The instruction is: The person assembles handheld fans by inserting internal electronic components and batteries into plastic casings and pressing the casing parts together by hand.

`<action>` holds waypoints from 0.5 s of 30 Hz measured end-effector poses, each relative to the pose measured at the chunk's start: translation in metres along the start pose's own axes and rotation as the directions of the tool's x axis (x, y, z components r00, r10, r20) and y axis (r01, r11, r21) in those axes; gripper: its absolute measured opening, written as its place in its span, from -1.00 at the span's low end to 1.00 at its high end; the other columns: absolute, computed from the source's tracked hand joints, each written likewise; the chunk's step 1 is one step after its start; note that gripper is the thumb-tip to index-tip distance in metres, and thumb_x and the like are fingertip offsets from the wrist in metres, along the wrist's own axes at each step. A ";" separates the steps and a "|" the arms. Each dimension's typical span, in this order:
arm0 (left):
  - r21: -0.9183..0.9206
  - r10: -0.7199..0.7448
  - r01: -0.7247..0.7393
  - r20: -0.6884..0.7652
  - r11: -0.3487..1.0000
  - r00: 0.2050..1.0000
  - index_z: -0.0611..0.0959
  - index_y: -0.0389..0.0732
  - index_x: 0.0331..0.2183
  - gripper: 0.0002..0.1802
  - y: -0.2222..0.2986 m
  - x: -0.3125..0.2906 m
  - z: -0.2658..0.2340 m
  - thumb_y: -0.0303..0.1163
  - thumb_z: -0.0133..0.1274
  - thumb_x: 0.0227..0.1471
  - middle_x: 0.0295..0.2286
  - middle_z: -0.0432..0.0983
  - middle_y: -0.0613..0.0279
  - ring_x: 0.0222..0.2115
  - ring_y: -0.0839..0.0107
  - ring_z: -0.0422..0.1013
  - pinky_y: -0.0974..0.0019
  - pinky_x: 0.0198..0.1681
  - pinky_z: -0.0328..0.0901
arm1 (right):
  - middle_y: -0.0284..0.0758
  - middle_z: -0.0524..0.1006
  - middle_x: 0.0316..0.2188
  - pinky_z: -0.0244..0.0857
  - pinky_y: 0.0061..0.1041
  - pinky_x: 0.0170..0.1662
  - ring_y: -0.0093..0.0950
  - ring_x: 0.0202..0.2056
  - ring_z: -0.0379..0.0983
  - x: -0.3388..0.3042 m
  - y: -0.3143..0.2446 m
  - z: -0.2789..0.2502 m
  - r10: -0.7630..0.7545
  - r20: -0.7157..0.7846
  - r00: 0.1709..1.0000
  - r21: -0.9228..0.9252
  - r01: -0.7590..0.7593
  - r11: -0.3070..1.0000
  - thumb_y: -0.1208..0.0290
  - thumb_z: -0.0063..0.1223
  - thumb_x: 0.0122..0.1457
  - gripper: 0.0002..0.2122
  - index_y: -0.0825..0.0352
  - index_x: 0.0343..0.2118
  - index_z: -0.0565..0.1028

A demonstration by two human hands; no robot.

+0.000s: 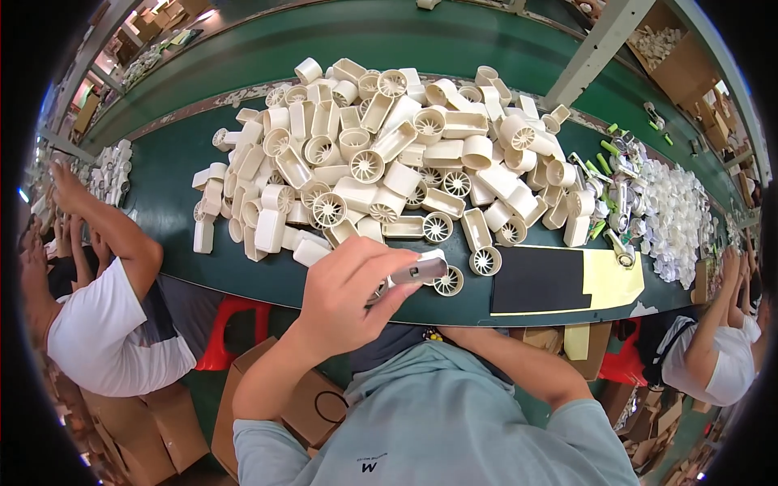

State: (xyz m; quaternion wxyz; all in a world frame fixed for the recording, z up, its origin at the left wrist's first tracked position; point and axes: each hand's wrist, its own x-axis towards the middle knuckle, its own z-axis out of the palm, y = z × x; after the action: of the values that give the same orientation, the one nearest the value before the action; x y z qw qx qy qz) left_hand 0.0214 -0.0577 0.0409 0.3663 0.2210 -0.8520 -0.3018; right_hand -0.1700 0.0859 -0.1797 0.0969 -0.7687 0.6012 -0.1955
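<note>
Grey-and-white part [420, 271] is at three o'clock of left hand [344, 285], whose thumb and fingers are clamped on it; right hand is hidden, its state cannot be told.

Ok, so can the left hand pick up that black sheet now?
Probably not easily: the left hand is pinching a small grey piece, so its grip looks busy. The black sheet itself lies uncovered.

You get bright, fairly even light with soft shadows. The fisheye bows your green table [166, 227]; corners go black.
</note>
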 end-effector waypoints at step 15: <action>0.163 0.268 -0.264 -0.002 0.951 0.963 0.66 -0.22 -0.15 -0.53 0.002 -0.002 -0.009 -0.49 0.39 -0.20 -0.31 0.59 0.26 -0.48 0.31 0.46 0.32 -0.47 0.33 | -0.15 0.57 -0.26 0.42 -0.17 -0.17 -0.17 -0.27 0.53 0.035 -0.031 0.005 0.070 0.091 0.993 0.143 -0.082 0.986 0.49 0.04 0.14 -0.86 0.32 -0.26 0.58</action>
State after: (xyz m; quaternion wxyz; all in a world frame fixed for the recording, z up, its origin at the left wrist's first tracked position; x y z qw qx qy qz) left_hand 0.0293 -0.0582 0.0458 0.3948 0.1365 -0.8911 -0.1772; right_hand -0.1336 0.0593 -0.1660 0.1859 -0.7437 0.6094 -0.2023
